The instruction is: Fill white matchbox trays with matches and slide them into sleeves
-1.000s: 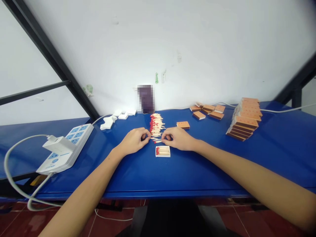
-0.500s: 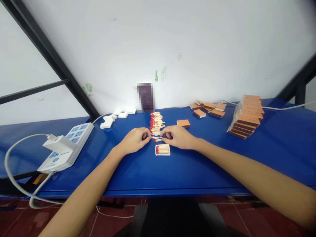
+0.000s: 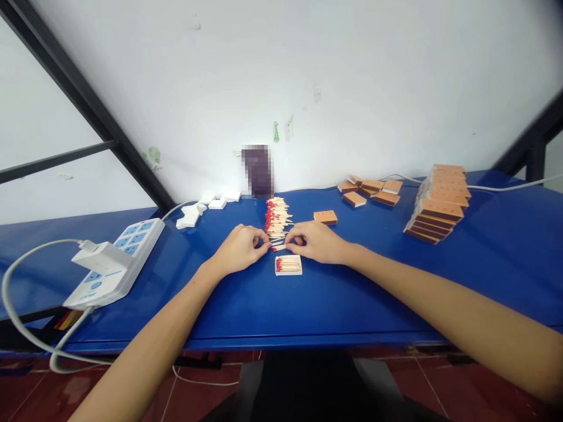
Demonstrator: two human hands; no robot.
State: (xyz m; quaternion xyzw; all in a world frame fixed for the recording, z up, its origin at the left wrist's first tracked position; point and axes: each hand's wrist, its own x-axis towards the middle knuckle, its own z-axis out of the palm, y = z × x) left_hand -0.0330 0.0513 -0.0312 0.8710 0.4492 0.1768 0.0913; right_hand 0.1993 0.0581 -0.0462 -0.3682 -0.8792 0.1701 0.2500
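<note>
Between my hands lie a few loose matches [image 3: 278,248] at the near end of a long pile of red-tipped matches [image 3: 277,218]. My left hand [image 3: 241,248] is closed in a pinch at the red heads. From the other side, my right hand [image 3: 317,242] pinches at the plain wooden ends, with its thumb and fingertips close together. Just below them sits a white matchbox tray [image 3: 289,273], partly filled with matches lying sideways, heads to the left. The fingertips hide part of the matches.
An orange matchbox [image 3: 325,217] lies right of the pile. Several more matchboxes [image 3: 372,186] sit at the back, beside a leaning stack of matchboxes [image 3: 440,205]. White trays [image 3: 189,216] rest at back left. A power strip [image 3: 145,240] with a plugged-in charger stands left.
Both hands keep pinching at the matches, with only slight finger movement. The whole view has shifted a little.
</note>
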